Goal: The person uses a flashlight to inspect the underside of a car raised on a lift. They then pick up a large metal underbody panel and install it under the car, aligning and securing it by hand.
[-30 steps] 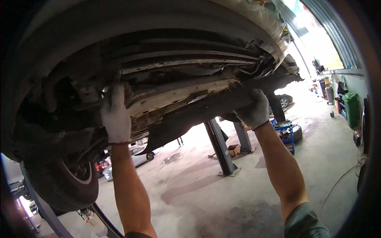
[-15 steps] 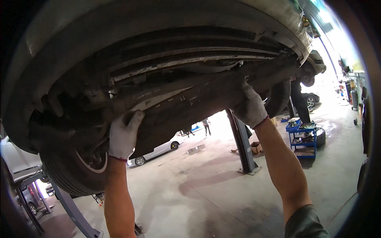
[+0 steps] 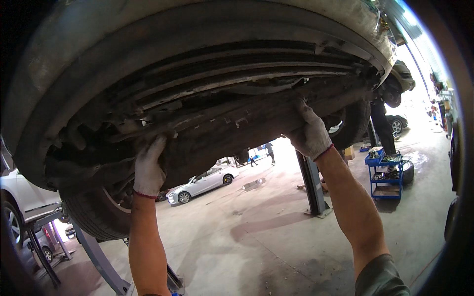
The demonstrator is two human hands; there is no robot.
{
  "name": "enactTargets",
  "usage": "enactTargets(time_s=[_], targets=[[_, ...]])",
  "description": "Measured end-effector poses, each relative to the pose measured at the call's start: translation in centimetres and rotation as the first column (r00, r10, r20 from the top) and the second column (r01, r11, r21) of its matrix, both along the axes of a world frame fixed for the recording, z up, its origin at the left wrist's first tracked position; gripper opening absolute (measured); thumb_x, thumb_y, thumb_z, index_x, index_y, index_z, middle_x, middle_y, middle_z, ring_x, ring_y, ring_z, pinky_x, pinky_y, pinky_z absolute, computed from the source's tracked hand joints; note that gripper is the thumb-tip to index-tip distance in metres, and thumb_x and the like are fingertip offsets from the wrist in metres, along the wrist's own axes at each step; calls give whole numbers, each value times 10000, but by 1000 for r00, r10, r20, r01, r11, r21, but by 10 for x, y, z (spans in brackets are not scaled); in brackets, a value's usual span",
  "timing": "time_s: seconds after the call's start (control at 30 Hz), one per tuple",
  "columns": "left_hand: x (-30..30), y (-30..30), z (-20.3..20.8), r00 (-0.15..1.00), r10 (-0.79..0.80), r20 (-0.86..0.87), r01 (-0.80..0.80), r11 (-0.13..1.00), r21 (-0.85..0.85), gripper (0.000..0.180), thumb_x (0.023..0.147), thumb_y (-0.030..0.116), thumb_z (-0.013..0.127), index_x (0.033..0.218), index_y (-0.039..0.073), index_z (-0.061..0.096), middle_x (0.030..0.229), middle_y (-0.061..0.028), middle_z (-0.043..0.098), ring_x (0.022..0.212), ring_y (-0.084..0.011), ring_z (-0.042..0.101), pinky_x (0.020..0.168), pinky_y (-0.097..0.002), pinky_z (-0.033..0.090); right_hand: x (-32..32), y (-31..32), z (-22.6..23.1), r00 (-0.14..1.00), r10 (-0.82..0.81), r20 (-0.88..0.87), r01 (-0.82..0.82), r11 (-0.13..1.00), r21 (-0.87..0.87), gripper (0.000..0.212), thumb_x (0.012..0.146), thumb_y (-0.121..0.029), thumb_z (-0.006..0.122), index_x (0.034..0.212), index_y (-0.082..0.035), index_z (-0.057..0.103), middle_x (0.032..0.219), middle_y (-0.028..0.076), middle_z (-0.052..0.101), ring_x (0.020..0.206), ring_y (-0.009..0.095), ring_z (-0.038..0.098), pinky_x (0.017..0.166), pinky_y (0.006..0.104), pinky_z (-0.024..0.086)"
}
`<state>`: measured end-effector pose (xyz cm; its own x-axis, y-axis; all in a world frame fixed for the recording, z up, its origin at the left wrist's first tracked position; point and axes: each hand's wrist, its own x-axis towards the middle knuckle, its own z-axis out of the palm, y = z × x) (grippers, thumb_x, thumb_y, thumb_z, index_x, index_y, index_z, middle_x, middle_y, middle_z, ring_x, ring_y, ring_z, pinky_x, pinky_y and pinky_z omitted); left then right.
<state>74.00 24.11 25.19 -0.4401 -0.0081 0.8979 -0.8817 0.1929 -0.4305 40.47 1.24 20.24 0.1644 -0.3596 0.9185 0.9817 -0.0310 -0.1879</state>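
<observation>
Beneath the front of a raised car (image 3: 212, 22), I had a dark panel (image 3: 212, 143) slanting across the underside, its right end higher in my distant view. My right hand (image 3: 314, 135), white-gloved, grasped its lower edge, thumb against the face. My left hand (image 3: 149, 170), gloved likewise, touched the panel near its left end; those fingers were partly hidden, so I couldn't tell whether they gripped. Beyond stood a silver car (image 3: 207, 183) and a blue tool cart (image 3: 386, 191).
</observation>
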Motion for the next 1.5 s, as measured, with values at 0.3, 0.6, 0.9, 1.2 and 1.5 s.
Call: enactTargets(time_s=[0.3, 0.6, 0.9, 1.2, 1.5], targets=[[-2, 9, 3, -9, -555, -832, 994, -94, 52, 340, 1030, 191, 566, 1325, 30, 615, 1324, -148, 653, 1219, -288, 628, 1043, -408, 529, -2, 11, 20, 1000, 26, -6, -26, 1000, 10, 369, 1069, -274, 516, 1347, -34, 539, 1336, 147, 617, 1218, 270, 614, 1065, 412, 524], [-13, 14, 12, 102, -642, -759, 994, 35, 105, 438, 1087, 264, 437, 1445, 14, 458, 1464, -187, 507, 1338, -347, 520, 1068, -501, 519, -13, 19, 31, 999, 34, -41, -33, 999, 26, 389, 1034, -228, 532, 1341, 7, 489, 1318, 204, 566, 1225, 305, 565, 1066, 428, 523], [-34, 25, 15, 183, -685, -705, 983, 110, 149, 468, 1083, 320, 428, 1441, 22, 467, 1436, -182, 532, 1330, -353, 526, 1032, -495, 542, -26, 46, 31, 999, -28, 16, 28, 999, -31, 376, 1029, -181, 500, 1316, 61, 487, 1302, 217, 571, 1193, 306, 602, 1060, 424, 543], [-51, 22, 16, 161, -718, -677, 986, 95, 134, 443, 1076, 386, 427, 1416, 118, 524, 1394, -147, 587, 1236, -329, 604, 940, -482, 575, -39, 51, 34, 999, -36, -9, 35, 997, -70, 323, 1034, -184, 496, 1277, 28, 516, 1241, 191, 591, 1134, 274, 626, 981, 406, 589], [-76, 28, 14, 67, -719, -692, 997, 68, 25, 435, 1061, 374, 445, 1357, 84, 577, 1325, -149, 638, 1186, -339, 628, 939, -483, 571, -43, 55, 41, 996, 86, 5, -85, 996, -33, 241, 1032, -206, 530, 1197, -35, 569, 1199, 156, 635, 1104, 281, 648, 1003, 452, 563]])
